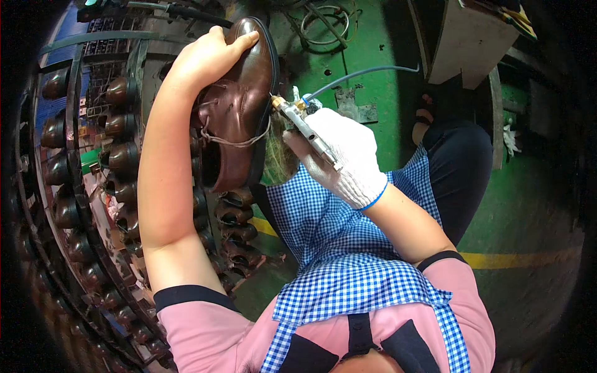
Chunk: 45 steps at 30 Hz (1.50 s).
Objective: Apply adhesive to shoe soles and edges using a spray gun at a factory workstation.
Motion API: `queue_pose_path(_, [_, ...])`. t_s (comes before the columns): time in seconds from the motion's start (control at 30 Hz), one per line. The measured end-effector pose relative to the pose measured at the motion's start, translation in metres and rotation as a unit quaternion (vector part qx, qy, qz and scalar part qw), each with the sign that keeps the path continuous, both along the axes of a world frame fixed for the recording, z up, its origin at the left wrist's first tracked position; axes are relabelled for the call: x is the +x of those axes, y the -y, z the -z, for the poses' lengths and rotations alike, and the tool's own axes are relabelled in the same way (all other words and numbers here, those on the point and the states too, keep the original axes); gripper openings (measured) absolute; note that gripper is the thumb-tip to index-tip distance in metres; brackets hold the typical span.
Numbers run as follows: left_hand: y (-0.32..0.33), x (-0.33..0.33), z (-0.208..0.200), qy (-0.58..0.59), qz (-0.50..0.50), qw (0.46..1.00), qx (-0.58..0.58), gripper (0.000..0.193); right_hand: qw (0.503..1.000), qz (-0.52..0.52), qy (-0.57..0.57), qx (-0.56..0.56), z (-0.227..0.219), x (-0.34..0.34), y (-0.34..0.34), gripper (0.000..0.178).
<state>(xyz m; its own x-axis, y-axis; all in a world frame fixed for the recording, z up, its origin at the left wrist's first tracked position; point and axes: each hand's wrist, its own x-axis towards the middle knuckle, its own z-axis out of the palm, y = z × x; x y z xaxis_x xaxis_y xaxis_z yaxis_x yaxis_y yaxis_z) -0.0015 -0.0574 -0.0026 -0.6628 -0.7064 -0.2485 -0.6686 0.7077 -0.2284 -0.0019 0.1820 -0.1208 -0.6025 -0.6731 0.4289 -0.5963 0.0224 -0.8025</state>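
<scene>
A brown leather lace-up shoe (239, 105) is held up in front of me, toe pointing away. My bare left hand (208, 56) grips its toe end, the thumb lying over the cap. Thin laces hang loose across the shoe's side. In a white knitted glove, my right hand (339, 152) is closed round a small metal spray gun (305, 127). The gun's brass nozzle points at the shoe's right edge, close to the sole. A blue-grey air hose (360, 73) curves away from the gun to the right.
On my left stands a metal rack (74, 180) packed with rows of brown shoes (118, 124). A wooden stand (469, 43) rises at the back right. A coiled wire ring (323, 28) lies on the green floor, and a white glove (511, 140) is at the far right.
</scene>
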Motion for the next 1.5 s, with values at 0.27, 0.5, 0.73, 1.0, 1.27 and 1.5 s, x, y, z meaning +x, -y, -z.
queue_pose_path(0.27, [0.008,0.002,-0.001,0.011,-0.031,0.999,0.016,0.098,0.997,-0.061,0.041,0.033,-0.005,0.015,-0.01,0.029])
queue_pose_path(0.5, [0.009,0.003,0.0,0.006,-0.049,0.998,0.024,0.099,0.994,-0.042,-0.078,-0.057,0.014,0.032,-0.014,0.018])
queue_pose_path(0.73, [0.009,0.004,0.001,-0.008,-0.038,0.999,0.016,0.099,0.992,-0.079,0.091,0.031,0.004,0.04,-0.024,0.019])
queue_pose_path(1.0, [0.005,0.011,-0.002,-0.042,0.001,0.998,0.04,0.096,0.981,0.015,0.192,-0.037,0.019,-0.009,-0.032,0.029])
queue_pose_path(1.27, [-0.074,0.016,-0.017,-0.084,0.198,0.977,0.004,0.057,0.975,0.005,0.157,0.157,0.061,-0.02,-0.026,0.032])
queue_pose_path(1.5, [-0.105,0.03,-0.01,-0.134,0.256,0.957,0.017,0.056,0.963,-0.097,0.187,0.17,0.09,0.001,0.005,0.032])
